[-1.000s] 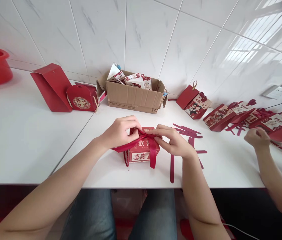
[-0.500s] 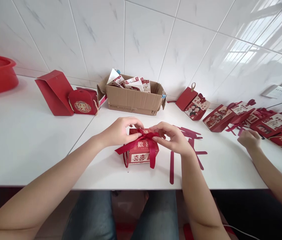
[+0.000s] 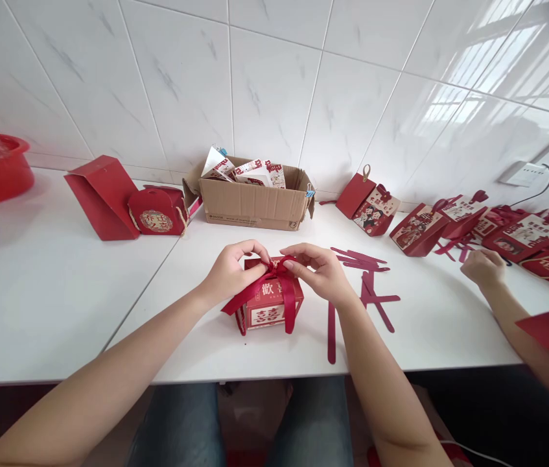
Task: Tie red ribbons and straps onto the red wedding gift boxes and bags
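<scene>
A small red gift box [image 3: 267, 305] with Chinese characters on its front stands on the white table before me. A dark red ribbon [image 3: 290, 305] is tied in a bow on its top, one tail hanging down the front and the other slanting off to the left. My left hand [image 3: 239, 267] pinches the bow's left loop between thumb and fingers. From the other side, my right hand [image 3: 319, 269] pinches the right loop. The knot lies between my fingertips; the box's back is hidden by my hands.
An open cardboard box [image 3: 249, 204] with printed cards stands by the wall. Red boxes [image 3: 104, 198] sit left of it, near a red basin [image 3: 11, 172]. Dark red strips [image 3: 331, 331] lie to the right. A co-worker's hand [image 3: 484, 269] is near more gift boxes [image 3: 529, 237].
The view has shifted slightly. Both my hands stay on the bow, and the box stays in place. At the far right, a red sheet has come into view by the co-worker.
</scene>
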Motion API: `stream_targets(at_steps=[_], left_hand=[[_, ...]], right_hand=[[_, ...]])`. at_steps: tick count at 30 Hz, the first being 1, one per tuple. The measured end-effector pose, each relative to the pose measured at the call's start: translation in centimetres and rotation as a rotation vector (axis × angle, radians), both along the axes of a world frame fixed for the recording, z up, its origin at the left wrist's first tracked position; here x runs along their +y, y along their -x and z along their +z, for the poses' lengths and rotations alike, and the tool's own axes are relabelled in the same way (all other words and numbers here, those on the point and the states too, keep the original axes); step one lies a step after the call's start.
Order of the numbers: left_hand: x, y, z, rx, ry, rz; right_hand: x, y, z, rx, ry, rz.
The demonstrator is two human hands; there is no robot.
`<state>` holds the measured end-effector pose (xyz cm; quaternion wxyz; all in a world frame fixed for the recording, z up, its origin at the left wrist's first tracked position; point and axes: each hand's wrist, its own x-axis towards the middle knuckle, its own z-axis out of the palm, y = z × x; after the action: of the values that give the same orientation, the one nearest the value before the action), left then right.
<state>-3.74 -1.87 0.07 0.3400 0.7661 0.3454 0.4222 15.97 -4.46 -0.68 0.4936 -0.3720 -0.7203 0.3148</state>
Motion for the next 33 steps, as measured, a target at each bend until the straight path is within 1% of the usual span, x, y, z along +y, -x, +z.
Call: stream_targets(at_steps=[5,9,13,16,19,25,29,31,33], left_hand=[[-0.3,-0.1,-0.6,-0.058,-0.012,0.071],[-0.5,-0.3,-0.9,-0.111,0.001,0.081],[-0.5,-0.3,-1.1,-0.118,-0.049,0.099],[-0.5,-0.1,-1.2,-0.109,-0.079,0.115],[-0.4,-0.1,-1.3,-0.102,-0.097,0.117],[-0.2,0.1,-1.7,-0.092,-0.153,0.127],[-0.1,0.2,-1.9,-0.095,-0.171,0.138],[-0.1,0.2,-2.0,-0.090,-0.186,0.135],[-0.1,0.3,-2.0,-0.081,-0.215,0.126]], right_hand=[[-0.1,0.2,0.0,0.045,0.003,-0.008],[-0.2,0.5,0.0,0.079,0.045,0.055],[0.0,0.7,-0.3,0.091,0.077,0.099],[0.3,0.7,-0.5,0.171,0.077,0.074],[0.3,0.5,-0.4,0.221,0.133,0.062],[0.1,-0.2,0.0,0.262,0.264,0.192],[0.2,-0.7,0.1,0.229,0.328,0.271],[0.2,-0.7,0.1,0.193,0.316,0.261],[0.1,-0.4,0.1,0.148,0.224,0.198]])
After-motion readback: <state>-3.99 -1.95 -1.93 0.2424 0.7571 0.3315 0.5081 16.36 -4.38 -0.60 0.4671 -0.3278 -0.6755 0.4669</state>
